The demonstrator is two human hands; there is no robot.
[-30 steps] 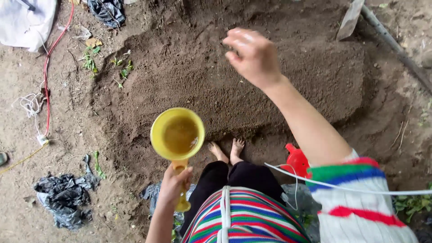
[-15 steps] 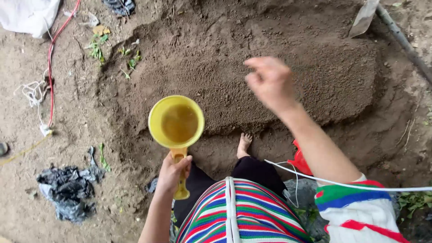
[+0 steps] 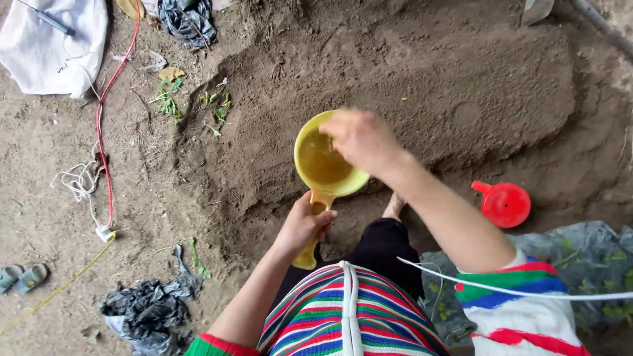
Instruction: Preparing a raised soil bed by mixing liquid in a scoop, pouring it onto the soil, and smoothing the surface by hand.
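One yellow scoop (image 3: 326, 168), two hands, left hand (image 3: 304, 224), right hand (image 3: 361, 137)

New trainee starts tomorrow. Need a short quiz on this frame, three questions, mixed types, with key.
1. True or false: the left hand grips the yellow scoop by its handle.
2. Where is the right hand? A) in the scoop's bowl B) on the red funnel C) flat on the soil mound
3. What lies in the top left corner?

Key: 1 true. 2 A. 3 a white sack.
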